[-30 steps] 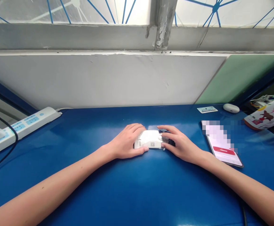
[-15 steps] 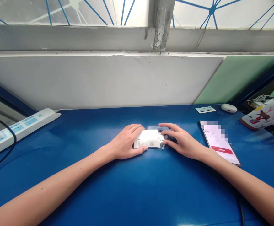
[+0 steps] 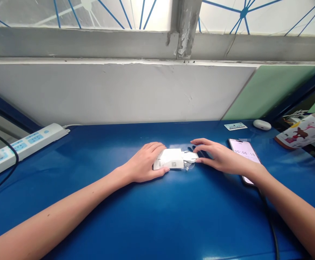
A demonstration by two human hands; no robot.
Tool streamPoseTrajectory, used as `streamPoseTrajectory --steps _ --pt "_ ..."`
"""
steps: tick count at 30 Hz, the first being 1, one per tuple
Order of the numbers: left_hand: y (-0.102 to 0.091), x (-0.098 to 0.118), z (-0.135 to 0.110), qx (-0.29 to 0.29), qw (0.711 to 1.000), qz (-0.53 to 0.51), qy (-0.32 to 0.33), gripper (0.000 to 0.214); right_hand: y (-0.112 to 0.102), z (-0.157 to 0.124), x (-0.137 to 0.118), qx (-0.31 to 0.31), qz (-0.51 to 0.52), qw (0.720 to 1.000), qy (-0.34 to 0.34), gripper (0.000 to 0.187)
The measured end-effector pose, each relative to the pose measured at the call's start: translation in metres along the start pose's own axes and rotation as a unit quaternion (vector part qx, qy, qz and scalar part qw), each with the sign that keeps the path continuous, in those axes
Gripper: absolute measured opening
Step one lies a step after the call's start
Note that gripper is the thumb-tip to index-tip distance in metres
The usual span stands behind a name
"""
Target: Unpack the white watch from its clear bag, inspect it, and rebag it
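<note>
A small white box [image 3: 175, 159] with a printed square code lies on the blue tabletop. My left hand [image 3: 146, 162] is closed around its left end, thumb along the near side. From the box's right end sticks out a coiled white cable [image 3: 189, 156], with crinkled clear plastic [image 3: 187, 166] beside it. The fingertips of my right hand [image 3: 211, 155] pinch the cable's outer end. The rest of the cable is hidden in the box.
A phone [image 3: 245, 151] showing a timer lies under my right wrist, a black cord [image 3: 271, 224] running from near it. Beyond are a card [image 3: 235, 126], a white case [image 3: 262, 125] and a printed container [image 3: 302, 131]. At left lies a power strip [image 3: 27, 148].
My right hand has moved right, away from the box, and more of the white cable now shows outside it. The left hand has stayed in place on the box.
</note>
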State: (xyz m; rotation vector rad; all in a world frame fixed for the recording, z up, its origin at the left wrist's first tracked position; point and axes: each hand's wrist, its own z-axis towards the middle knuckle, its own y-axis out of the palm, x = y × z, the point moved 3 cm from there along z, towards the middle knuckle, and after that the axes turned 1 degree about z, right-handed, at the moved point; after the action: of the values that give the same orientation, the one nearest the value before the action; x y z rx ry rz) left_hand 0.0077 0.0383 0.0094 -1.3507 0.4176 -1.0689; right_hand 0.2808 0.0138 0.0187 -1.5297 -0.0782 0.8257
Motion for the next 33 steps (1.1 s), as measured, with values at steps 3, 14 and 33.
streamPoseTrajectory --steps 3,14,33 --pt "0.0 0.0 0.0 0.003 1.0 -0.001 -0.002 0.056 0.001 0.0 -0.001 0.014 0.014 1.0 0.008 0.036" --pt "-0.001 0.001 0.0 0.005 1.0 0.01 -0.001 0.056 0.028 0.007 -0.015 0.041 0.022 0.999 0.008 0.04" --pt "-0.004 0.001 0.001 -0.005 1.0 -0.007 -0.004 0.055 -0.015 -0.001 -0.006 0.036 -0.092 0.995 -0.018 0.022"
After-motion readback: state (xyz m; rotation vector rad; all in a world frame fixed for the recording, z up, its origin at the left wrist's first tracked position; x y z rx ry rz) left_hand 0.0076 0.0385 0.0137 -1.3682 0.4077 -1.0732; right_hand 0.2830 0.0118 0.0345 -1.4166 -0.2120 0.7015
